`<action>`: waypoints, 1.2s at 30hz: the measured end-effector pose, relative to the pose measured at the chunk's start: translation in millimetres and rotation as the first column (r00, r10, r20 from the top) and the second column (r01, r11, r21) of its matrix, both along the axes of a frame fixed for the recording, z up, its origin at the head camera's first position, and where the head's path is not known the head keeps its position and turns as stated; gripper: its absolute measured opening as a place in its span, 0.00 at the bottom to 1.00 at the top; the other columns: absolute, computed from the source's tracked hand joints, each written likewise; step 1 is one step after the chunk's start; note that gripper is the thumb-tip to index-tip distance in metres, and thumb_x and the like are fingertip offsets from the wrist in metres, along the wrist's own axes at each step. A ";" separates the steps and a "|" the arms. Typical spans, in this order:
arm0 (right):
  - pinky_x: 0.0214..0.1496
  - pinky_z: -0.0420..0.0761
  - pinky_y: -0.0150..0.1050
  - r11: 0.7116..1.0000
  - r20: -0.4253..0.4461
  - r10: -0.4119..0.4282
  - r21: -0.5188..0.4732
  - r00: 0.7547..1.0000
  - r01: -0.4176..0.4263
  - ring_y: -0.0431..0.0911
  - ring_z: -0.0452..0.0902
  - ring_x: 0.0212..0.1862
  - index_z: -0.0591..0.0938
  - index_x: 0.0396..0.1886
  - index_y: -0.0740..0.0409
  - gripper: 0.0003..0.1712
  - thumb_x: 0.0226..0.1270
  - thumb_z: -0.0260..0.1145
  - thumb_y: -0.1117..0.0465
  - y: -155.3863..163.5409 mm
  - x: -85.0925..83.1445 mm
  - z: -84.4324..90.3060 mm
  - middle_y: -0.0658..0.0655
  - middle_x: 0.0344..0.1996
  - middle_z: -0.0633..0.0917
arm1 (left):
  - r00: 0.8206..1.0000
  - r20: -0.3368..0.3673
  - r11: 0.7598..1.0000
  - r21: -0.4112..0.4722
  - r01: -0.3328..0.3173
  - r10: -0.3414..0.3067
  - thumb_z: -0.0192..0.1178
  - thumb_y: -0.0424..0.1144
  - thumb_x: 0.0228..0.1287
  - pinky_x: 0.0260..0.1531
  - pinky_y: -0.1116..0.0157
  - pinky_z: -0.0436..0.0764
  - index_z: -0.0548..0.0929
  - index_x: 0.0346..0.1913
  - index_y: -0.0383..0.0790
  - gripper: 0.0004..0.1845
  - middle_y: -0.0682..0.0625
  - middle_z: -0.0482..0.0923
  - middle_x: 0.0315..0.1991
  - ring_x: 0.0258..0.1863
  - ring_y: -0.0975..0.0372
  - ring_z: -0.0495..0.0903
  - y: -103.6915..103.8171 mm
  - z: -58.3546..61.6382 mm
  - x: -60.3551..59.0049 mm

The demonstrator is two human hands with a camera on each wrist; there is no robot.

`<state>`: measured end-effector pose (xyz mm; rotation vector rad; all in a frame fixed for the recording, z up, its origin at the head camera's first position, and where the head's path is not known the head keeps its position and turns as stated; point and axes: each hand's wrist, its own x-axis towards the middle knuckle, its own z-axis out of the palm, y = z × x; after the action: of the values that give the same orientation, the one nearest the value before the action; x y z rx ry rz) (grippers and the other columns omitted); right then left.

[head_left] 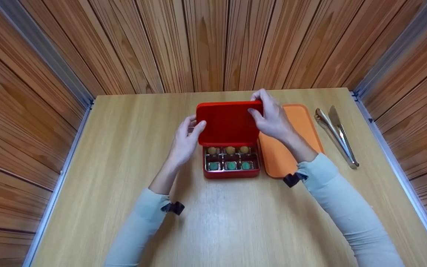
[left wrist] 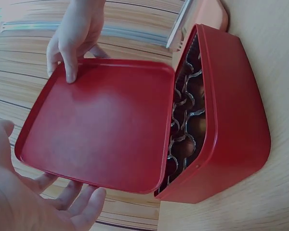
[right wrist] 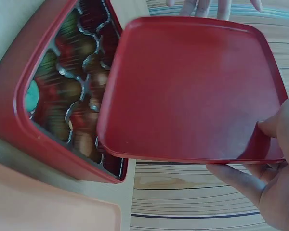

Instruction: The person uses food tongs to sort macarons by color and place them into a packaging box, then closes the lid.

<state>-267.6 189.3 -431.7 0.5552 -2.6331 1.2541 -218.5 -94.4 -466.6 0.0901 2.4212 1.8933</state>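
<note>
A red lid [head_left: 228,124] stands tilted up over a red box [head_left: 232,175]. My right hand [head_left: 274,119] pinches its upper right corner, thumb [right wrist: 268,127] on the inner face and fingers behind. On the other side, my left hand [head_left: 184,142] is at the lid's left edge; in the left wrist view its fingers [left wrist: 82,204] reach behind the rim while the thumb stands away from it. Inside the box is a divided tray. Green-topped pieces [head_left: 231,165] lie in its front row, and round brown pieces [head_left: 230,150] show farther back. The lid hides the box's rear.
An orange tray [head_left: 278,159] lies just right of the box, partly under my right forearm. Farther right, metal tongs [head_left: 336,135] and a knife-like metal utensil [head_left: 334,115] lie side by side. Wood-panelled walls [head_left: 213,48] surround the table on the back and sides.
</note>
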 end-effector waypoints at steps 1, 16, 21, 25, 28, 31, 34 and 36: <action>0.64 0.84 0.56 1.000 -0.031 0.000 0.006 1.000 0.000 0.59 0.82 0.57 0.75 0.56 0.66 0.09 0.83 0.63 0.71 0.0 1.7 -0.2 0.66 0.52 0.82 | 1.000 -0.002 1.000 -0.002 0.001 -0.001 0.57 0.54 0.88 0.80 0.44 0.78 0.74 0.81 0.42 0.30 0.39 0.78 0.75 0.75 0.47 0.78 -0.3 0.6 0.1; 0.34 0.90 0.56 0.974 -0.467 0.042 0.217 0.883 0.068 0.58 0.83 0.35 0.79 0.46 0.65 0.11 0.69 0.61 0.81 -7.5 22.5 -25.7 0.64 0.41 0.80 | 0.998 0.029 0.997 -0.045 0.057 -0.056 0.54 0.58 0.89 0.88 0.41 0.70 0.73 0.82 0.45 0.31 0.40 0.78 0.79 0.84 0.46 0.74 -1.4 -5.6 -0.2; 0.34 0.91 0.54 0.969 -0.478 0.037 0.232 0.877 0.085 0.57 0.82 0.36 0.77 0.47 0.65 0.11 0.72 0.62 0.80 -5.5 26.4 -32.9 0.63 0.40 0.79 | 0.993 0.037 0.992 -0.046 0.117 -0.115 0.55 0.59 0.88 0.89 0.40 0.68 0.68 0.86 0.46 0.35 0.39 0.75 0.82 0.84 0.45 0.73 -0.7 -12.3 -1.9; 0.43 0.94 0.57 0.968 -0.473 0.059 0.242 0.879 0.065 0.59 0.87 0.42 0.76 0.49 0.65 0.12 0.72 0.62 0.81 -1.6 30.2 -39.0 0.66 0.43 0.84 | 0.984 0.031 0.983 -0.054 0.177 -0.176 0.55 0.58 0.88 0.89 0.36 0.64 0.64 0.88 0.46 0.36 0.38 0.70 0.84 0.85 0.43 0.70 -1.2 -19.0 -1.6; 0.49 0.96 0.58 0.965 -0.464 0.085 0.259 0.882 0.043 0.61 0.91 0.46 0.77 0.50 0.64 0.13 0.73 0.63 0.81 0.5 33.6 -44.1 0.67 0.46 0.88 | 0.979 0.022 0.978 -0.051 0.204 -0.203 0.55 0.56 0.88 0.89 0.34 0.62 0.64 0.88 0.47 0.36 0.38 0.68 0.86 0.84 0.42 0.68 -2.3 -24.4 -0.4; 0.54 0.96 0.58 0.964 -0.454 0.103 0.266 0.885 0.024 0.62 0.93 0.50 0.78 0.51 0.65 0.13 0.74 0.63 0.81 2.3 36.8 -51.1 0.68 0.49 0.90 | 0.976 0.023 0.976 -0.036 0.217 -0.216 0.56 0.55 0.89 0.89 0.34 0.65 0.64 0.88 0.50 0.34 0.40 0.66 0.87 0.84 0.42 0.69 -3.1 -31.2 0.7; 0.58 0.95 0.59 0.964 -0.453 0.111 0.264 0.884 0.015 0.62 0.93 0.53 0.78 0.51 0.64 0.15 0.73 0.64 0.82 4.1 39.2 -59.4 0.68 0.51 0.91 | 0.975 0.013 0.975 -0.032 0.220 -0.220 0.57 0.53 0.88 0.87 0.37 0.70 0.65 0.88 0.50 0.33 0.39 0.65 0.87 0.84 0.41 0.71 -2.7 -39.9 0.0; 0.60 0.94 0.59 0.964 -0.454 0.121 0.265 0.883 0.005 0.62 0.93 0.55 0.78 0.51 0.64 0.16 0.72 0.64 0.83 5.2 40.6 -64.7 0.69 0.52 0.91 | 0.976 -0.002 0.976 -0.035 0.216 -0.216 0.59 0.50 0.88 0.86 0.38 0.72 0.67 0.87 0.48 0.33 0.38 0.65 0.87 0.83 0.40 0.72 -2.2 -46.8 -1.4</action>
<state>-227.0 194.5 -496.4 0.8624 -2.3804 0.6705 -220.0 -96.6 -513.4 0.3429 2.3370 1.7590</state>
